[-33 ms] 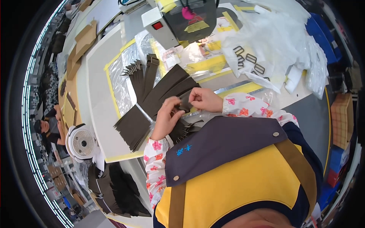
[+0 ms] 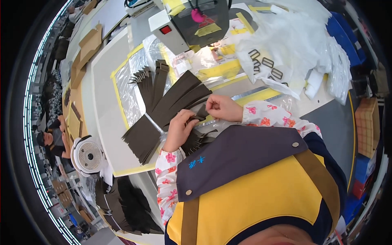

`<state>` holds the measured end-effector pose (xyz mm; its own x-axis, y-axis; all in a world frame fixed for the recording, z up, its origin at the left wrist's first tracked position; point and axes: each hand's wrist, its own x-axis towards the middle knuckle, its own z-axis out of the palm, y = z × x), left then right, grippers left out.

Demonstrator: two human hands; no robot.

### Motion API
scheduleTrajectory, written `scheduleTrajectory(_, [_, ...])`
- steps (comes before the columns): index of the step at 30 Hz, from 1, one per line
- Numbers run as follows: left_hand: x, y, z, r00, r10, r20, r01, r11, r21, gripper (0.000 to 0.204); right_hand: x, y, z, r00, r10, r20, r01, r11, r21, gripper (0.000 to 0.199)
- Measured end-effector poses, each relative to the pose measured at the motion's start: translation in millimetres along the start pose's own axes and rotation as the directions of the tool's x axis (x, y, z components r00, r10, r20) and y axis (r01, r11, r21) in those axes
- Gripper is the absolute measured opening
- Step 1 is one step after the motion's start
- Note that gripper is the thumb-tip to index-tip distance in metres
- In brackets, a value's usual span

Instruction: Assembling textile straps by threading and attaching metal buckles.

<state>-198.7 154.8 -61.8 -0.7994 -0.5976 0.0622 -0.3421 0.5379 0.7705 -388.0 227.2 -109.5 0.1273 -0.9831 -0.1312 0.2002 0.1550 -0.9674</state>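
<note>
Over the near side of the table, my left hand [image 2: 181, 127] is closed, thumb against fingers, on a dark brown fabric strap [image 2: 201, 112]. My right hand [image 2: 224, 108] pinches the same strap's other end, just right of the left fingers. Under and beside my left hand lies a bundle of flat dark brown straps [image 2: 170, 102], bound by a pale band [image 2: 154, 123]. More straps with fringe-like buckled ends [image 2: 195, 141] hang below my left hand, partly hidden by the apron. Farther off, buckled straps [image 2: 143, 83] rest against the bundle.
Several black slide buckles [image 2: 267, 62] lie on white plastic bags [image 2: 286, 41] at the far right. A grey-white machine [image 2: 168, 30] with a red switch stands beyond the bundle. On the left are a white fan [image 2: 88, 155], more bundled straps [image 2: 108, 202] and a seated person [image 2: 51, 136].
My right hand has shifted slightly to the right, away from my left hand. More of the strap between them shows. The view has tilted a little.
</note>
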Motion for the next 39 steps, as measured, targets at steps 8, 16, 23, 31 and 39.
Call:
scheduleTrajectory(8, [6, 23, 11, 0.965, -0.092, 0.245, 0.010, 0.949, 0.317, 0.012, -52, -35, -121, 0.771, -0.511, -0.379, -0.040, 0.556, -0.830, 0.010])
scheduleTrajectory(16, [32, 2, 33, 0.946, 0.287, -0.152, -0.139, 0.781, 0.609, 0.023, -27, -35, -166, 0.929, -0.365, -0.064, -0.071, -0.007, -0.997, 0.019])
scheduleTrajectory(23, [27, -7, 44, 0.941, 0.307, -0.143, -0.173, 0.798, 0.578, 0.021, -27, -58, -176, 0.744, -0.668, 0.011, -0.116, -0.145, -0.983, 0.012])
scheduleTrajectory(31, [31, -9, 27, 0.973, 0.156, -0.168, -0.105, 0.955, 0.279, 0.013, -40, -64, -84, 0.929, -0.364, -0.069, 0.257, 0.768, -0.586, 0.010])
scheduleTrajectory(39, [18, -4, 12, 0.969, -0.163, -0.184, 0.087, 0.927, -0.364, 0.012, -2, -29, -11, 0.995, -0.088, -0.040, 0.091, 0.992, 0.089, 0.016])
